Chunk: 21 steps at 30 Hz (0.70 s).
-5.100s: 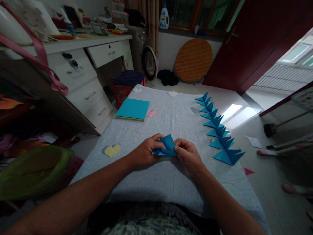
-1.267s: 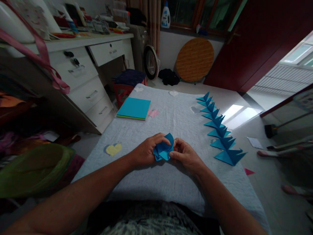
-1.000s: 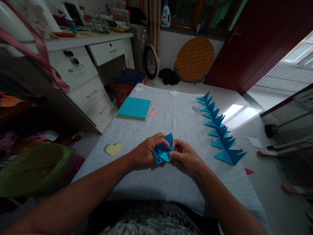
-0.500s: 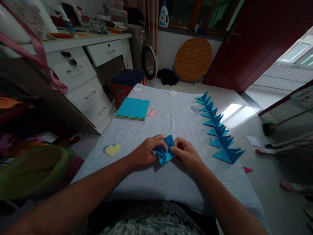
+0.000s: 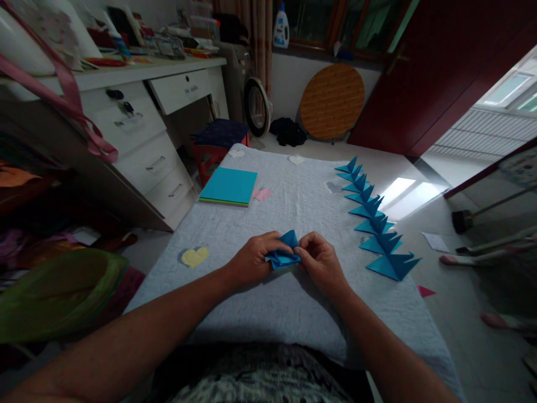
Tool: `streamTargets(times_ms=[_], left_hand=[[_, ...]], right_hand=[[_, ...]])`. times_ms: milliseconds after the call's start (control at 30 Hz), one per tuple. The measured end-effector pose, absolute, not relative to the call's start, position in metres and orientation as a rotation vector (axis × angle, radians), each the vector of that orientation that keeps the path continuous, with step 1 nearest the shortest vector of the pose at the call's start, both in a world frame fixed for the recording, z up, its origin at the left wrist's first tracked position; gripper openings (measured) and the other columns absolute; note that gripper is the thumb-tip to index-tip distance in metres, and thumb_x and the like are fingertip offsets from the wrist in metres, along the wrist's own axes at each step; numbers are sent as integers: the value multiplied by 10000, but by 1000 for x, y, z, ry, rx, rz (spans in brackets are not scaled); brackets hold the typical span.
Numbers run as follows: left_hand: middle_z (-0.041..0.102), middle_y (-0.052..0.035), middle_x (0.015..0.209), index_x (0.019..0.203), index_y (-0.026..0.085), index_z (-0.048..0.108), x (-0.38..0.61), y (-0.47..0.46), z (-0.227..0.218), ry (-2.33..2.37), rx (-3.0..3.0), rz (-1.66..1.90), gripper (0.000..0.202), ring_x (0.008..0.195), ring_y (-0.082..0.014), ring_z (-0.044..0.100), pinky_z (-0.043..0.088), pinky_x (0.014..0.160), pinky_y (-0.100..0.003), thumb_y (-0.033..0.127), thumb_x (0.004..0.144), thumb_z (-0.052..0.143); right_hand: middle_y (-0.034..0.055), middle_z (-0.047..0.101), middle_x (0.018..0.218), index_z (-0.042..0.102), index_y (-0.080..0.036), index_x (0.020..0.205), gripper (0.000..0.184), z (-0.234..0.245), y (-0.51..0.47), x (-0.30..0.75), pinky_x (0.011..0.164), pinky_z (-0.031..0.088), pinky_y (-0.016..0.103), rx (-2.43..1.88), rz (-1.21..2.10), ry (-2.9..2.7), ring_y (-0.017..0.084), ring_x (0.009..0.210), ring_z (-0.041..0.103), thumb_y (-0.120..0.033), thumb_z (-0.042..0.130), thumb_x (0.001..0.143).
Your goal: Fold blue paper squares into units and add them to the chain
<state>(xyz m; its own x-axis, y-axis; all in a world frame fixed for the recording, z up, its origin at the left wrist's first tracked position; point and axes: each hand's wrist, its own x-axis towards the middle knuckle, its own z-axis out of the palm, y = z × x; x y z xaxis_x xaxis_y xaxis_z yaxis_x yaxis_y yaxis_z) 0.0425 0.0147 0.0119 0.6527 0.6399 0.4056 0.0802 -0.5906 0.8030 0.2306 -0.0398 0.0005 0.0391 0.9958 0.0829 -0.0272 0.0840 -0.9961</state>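
Between my hands is a partly folded piece of blue origami paper (image 5: 284, 259), creased into several layers with one point sticking up at the back. My left hand (image 5: 257, 257) grips its left side, fingers over the top. My right hand (image 5: 319, 260) pinches the right edge between thumb and fingertips. Part of the paper is hidden by the fingers. To the right, several folded blue paper cranes (image 5: 384, 266) stand in a row along the table's side. A stack of square coloured paper (image 5: 230, 186), blue on top, lies at the back left.
A pale quilted cloth with heart patches covers the table (image 5: 293, 207). Beyond its left side stand a white desk with drawers (image 5: 155, 162), a stool (image 5: 220, 134) and a green-lined bin (image 5: 62, 296). A pink paper scrap (image 5: 426, 291) lies at lower right.
The near flap of the blue paper has folded upward, so the piece looks flatter and shorter. My left fingers have moved over its middle; both hands still hold it.
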Motion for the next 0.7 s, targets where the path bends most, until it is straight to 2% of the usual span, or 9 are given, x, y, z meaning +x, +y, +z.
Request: streamTargets(times_ms=[167,300,433,700], left_hand=[[621,-21,836,918,183,726,43,18,8,645,1848,934,113,753,-133,592,484,684,-264,203,807,737],[600,-5,828,919,164,679,46,16,5,671,1542,885,188,700,-123,609,523,630,-252,281,800,764],[602,19,769,898,168,605,48,13,6,664,1399,823,257,663,-115,598,519,624,-250,315,786,784],[535,13,800,791,177,603,44,15,11,702,1794,958,147,745,-122,522,431,694,-248,228,817,738]], right_hand=[[19,538,876,554,-224,848,59,4,-45,231,664,458,271,-1129,724,-1396,149,785,531,-231,602,882],[41,547,951,588,-230,926,70,6,-48,230,635,482,276,-1123,459,-1550,150,777,543,-174,593,883],[45,556,962,632,-231,976,111,6,-49,229,609,495,273,-1158,358,-1620,136,726,552,-161,592,900],[62,599,938,698,-233,1031,167,5,-50,229,680,543,320,-1181,277,-1657,173,786,608,-180,598,908]])
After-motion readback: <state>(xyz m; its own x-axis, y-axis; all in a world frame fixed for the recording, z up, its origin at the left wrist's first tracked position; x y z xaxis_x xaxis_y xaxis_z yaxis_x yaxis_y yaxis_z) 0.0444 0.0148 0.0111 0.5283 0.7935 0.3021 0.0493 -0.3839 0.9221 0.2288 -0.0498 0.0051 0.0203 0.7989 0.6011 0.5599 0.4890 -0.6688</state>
